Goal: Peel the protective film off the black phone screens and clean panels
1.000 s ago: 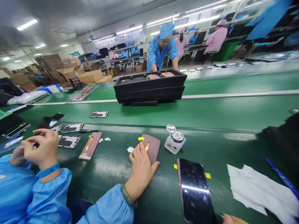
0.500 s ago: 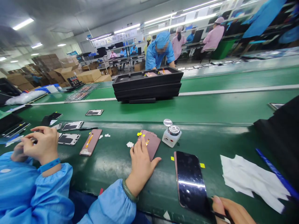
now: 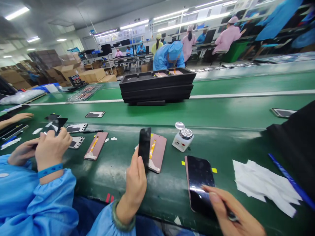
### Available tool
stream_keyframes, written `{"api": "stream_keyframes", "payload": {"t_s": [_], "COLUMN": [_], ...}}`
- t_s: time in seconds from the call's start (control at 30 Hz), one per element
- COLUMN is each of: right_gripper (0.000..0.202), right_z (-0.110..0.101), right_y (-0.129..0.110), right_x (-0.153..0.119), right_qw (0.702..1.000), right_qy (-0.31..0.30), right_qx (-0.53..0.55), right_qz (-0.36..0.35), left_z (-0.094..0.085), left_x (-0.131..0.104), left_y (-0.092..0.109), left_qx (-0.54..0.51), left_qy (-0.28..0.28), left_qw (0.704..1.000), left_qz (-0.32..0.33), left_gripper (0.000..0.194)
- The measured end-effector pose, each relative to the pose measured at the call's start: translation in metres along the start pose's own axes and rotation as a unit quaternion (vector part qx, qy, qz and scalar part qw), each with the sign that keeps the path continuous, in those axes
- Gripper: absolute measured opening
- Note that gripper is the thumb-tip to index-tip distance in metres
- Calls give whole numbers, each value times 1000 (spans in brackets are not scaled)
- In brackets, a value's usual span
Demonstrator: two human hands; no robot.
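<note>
My left hand (image 3: 136, 183) holds a phone screen (image 3: 144, 146) upright by its lower part, with the dark glossy side showing. Just right of it, a pink-backed screen (image 3: 157, 152) with an orange flex cable lies on the bench. My right hand (image 3: 231, 209) is over the lower right of another dark-faced phone screen (image 3: 200, 183), which lies flat with yellow tabs at its sides. The fingers of that hand are curled around a small dark and metallic item, mostly hidden. A white bottle (image 3: 182, 140) with its lid flipped up stands between the screens.
White cloths (image 3: 261, 183) and a blue pen-like stick (image 3: 290, 180) lie at right, beside a black stack (image 3: 295, 141). Black trays (image 3: 157, 87) stand across the green bench. At left, a co-worker's hands (image 3: 52, 144) handle a dark part near another pink-backed screen (image 3: 95, 146).
My left hand has lifted a phone screen off the pink stack and turned it upright. My right hand has moved up and left over the flat screen. The co-worker opposite bends lower.
</note>
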State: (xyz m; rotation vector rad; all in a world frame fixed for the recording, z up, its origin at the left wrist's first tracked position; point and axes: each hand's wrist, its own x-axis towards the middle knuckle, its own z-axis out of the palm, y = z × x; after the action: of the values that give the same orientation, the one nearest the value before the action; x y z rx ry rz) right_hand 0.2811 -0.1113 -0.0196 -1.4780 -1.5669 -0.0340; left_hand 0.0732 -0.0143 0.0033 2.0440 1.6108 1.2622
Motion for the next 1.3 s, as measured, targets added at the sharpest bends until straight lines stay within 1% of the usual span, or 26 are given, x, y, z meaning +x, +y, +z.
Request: {"api": "stream_keyframes", "payload": {"t_s": [0.03,0.07,0.1,0.13,0.17,0.2,0.23,0.27,0.33,0.37,0.4,0.47,0.5,0.53,0.57,0.63,0.7,0.77,0.8,0.87,0.93,1.0,1.07,1.2,1.27,1.3], "right_gripper": [16,22,29,37,45,50,54,56,55,52,48,42,39,36,33,23,14,6,7,14,21,27,25,17,14,13], "right_z": [8,18,28,37,45,52,56,58,57,54,50,42,39,36,34,33,33,33,33,31,27,23,21,20,21,22], "right_y": [-7,-13,-20,-27,-34,-41,-48,-56,-71,-78,-85,-96,-100,-103,-104,-104,-99,-92,-88,-82,-76,-70,-65,-60,-61,-62], "right_x": [6,12,18,23,27,31,34,36,36,34,32,26,23,20,18,16,15,14,13,11,7,3,2,8,12,14], "right_qw": [998,990,971,948,924,903,887,871,838,820,800,760,752,757,777,847,917,962,976,987,983,971,962,951,948,950], "right_qy": [-48,-96,-129,-154,-170,-177,-176,-187,-210,-219,-224,-229,-234,-239,-236,-203,-163,-150,-144,-124,-132,-169,-191,-223,-238,-231], "right_qx": [39,102,176,235,280,305,323,340,368,383,397,427,433,428,410,345,268,197,157,100,81,102,124,131,136,142], "right_qz": [-5,18,93,151,196,245,280,303,343,364,389,432,440,432,415,351,245,114,53,-32,-97,-139,-153,-170,-160,-152], "left_z": [-6,-11,-14,-16,-18,-20,-22,-26,-36,-41,-47,-56,-59,-61,-62,-62,-61,-61,-61,-61,-60,-60,-59,-57,-55,-54], "left_x": [-13,-27,-42,-56,-67,-75,-80,-81,-75,-70,-65,-59,-59,-59,-61,-66,-69,-70,-70,-70,-70,-72,-74,-79,-81,-82], "left_y": [4,8,12,15,18,21,23,26,30,31,32,33,34,35,35,37,39,40,40,41,40,39,38,34,30,28], "left_qx": [-51,-128,-203,-271,-330,-385,-444,-503,-599,-627,-643,-656,-660,-663,-662,-658,-652,-653,-655,-658,-680,-716,-740,-731,-724,-724], "left_qy": [4,-1,-6,-12,-13,-16,-22,-27,-39,-43,-48,-70,-84,-97,-108,-124,-137,-139,-137,-131,-129,-132,-139,-146,-153,-163], "left_qw": [996,979,946,902,859,823,791,764,717,697,680,647,632,623,622,617,604,589,582,569,545,515,496,504,511,515], "left_qz": [-66,-160,-254,-335,-391,-418,-420,-404,-356,-345,-349,-383,-396,-403,-404,-414,-437,-455,-463,-475,-473,-452,-433,-436,-436,-429], "left_gripper": [48,50,53,55,55,54,50,45,38,39,44,57,60,61,59,57,56,54,53,53,56,54,50,49,49,48]}}
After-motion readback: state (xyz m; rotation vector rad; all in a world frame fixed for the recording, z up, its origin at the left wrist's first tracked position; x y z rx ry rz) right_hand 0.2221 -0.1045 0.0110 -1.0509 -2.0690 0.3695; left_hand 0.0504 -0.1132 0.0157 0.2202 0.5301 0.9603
